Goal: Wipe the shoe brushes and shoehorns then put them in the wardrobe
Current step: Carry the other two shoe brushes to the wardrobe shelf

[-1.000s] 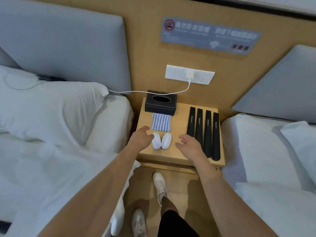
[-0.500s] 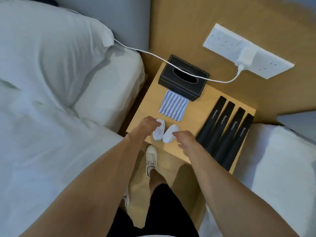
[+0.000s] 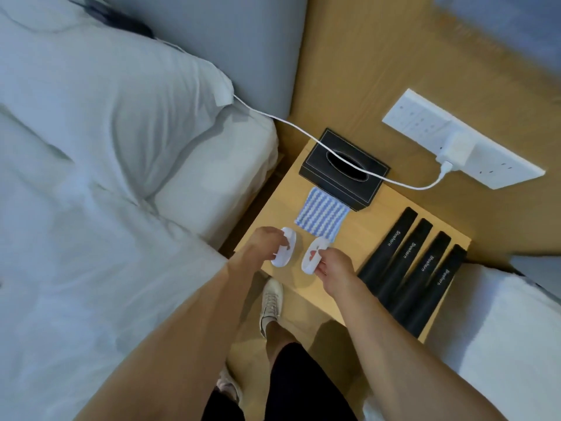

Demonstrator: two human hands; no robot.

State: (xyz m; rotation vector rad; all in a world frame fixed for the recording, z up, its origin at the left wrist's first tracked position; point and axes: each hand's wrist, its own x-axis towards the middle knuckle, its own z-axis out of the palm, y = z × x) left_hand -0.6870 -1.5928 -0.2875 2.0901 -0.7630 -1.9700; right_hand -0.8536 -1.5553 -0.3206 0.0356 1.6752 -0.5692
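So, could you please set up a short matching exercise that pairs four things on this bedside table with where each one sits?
Things:
1. tissue box
2. striped cloth
3. shoehorns
4. shoe brushes

Places:
a. in a row of four at the table's right side
b. one gripped in each hand at the near edge
c. at the back, with a white cable passing over it
d. flat just in front of the box

Pairs: 1-c, 2-d, 3-a, 4-b
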